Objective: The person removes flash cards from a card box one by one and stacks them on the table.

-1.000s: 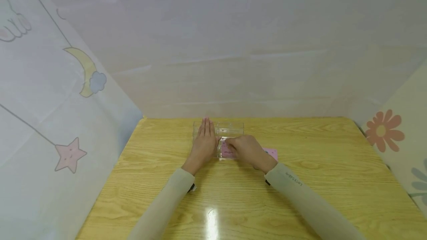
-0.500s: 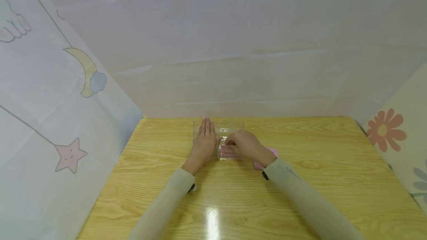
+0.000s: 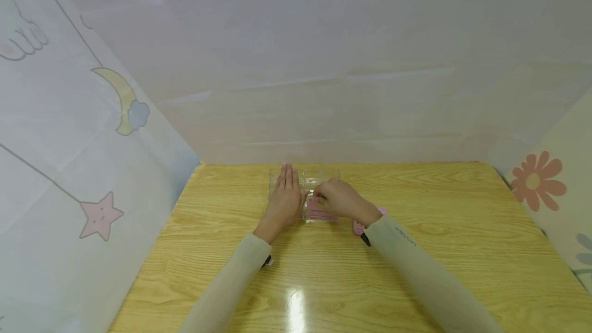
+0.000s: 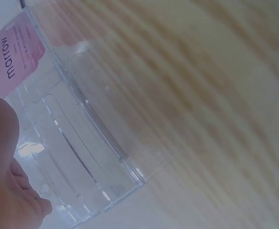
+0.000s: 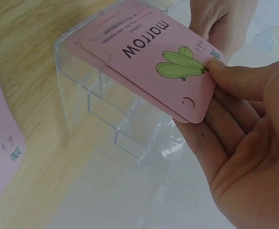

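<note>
My right hand (image 3: 339, 198) pinches a pink flashcard (image 5: 154, 52) printed "marrow" with green vegetables, thumb on its face and fingers beneath. At least one more pink card lies right under it. The cards lean tilted in the front of a clear plastic tiered holder (image 5: 106, 105). My left hand (image 3: 284, 202) rests on the left half of that holder, its fingers straight and pointing away. In the left wrist view the marrow card (image 4: 13, 52) shows beyond the left thumb, within the holder's front wall.
Another pink card (image 3: 358, 227) lies on the wooden table (image 3: 296, 266), partly hidden by the right forearm; a dark blue vegetable picture shows on it in the right wrist view. A pale printed cloth wall (image 3: 370, 117) stands behind the table.
My right hand has shifted slightly away from me, and the marrow card leans at a different angle. More of the card on the table was exposed half a second ago. The left hand stays put.
</note>
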`<action>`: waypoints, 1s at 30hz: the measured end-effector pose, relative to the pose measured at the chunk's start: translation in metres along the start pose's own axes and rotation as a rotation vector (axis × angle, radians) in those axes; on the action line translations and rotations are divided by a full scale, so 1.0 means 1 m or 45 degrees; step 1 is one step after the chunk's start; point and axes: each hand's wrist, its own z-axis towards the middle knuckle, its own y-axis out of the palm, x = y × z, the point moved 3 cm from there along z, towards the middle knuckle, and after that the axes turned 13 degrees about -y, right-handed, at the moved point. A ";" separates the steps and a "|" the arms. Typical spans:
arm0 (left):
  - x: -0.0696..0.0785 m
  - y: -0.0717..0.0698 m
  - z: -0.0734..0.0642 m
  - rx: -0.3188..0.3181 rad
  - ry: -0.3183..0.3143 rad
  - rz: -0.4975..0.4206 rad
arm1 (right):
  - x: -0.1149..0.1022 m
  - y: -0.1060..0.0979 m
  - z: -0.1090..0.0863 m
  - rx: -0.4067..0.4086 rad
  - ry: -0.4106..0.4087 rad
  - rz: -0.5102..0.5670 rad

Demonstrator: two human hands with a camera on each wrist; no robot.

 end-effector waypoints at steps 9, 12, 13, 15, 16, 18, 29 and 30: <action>0.000 -0.001 -0.001 -0.004 0.001 -0.002 | 0.003 -0.001 -0.001 0.027 -0.003 -0.003; 0.000 -0.002 -0.001 0.000 0.005 0.000 | 0.005 -0.002 -0.002 0.040 0.002 0.023; 0.000 -0.002 -0.001 0.001 0.005 -0.003 | 0.006 -0.003 -0.002 0.044 -0.002 0.028; 0.001 -0.003 -0.001 0.007 0.007 -0.002 | 0.007 -0.004 -0.002 0.051 -0.015 0.041; 0.001 -0.003 -0.001 0.012 0.007 0.001 | 0.008 -0.004 -0.002 0.053 -0.021 0.046; 0.001 -0.003 -0.001 0.008 0.006 0.000 | 0.008 -0.005 -0.002 0.059 -0.029 0.056; 0.001 -0.002 0.000 -0.016 0.000 -0.006 | 0.008 -0.012 -0.005 0.093 -0.019 0.053; 0.001 -0.002 0.000 -0.015 -0.001 -0.007 | 0.008 -0.012 -0.005 0.096 -0.022 0.052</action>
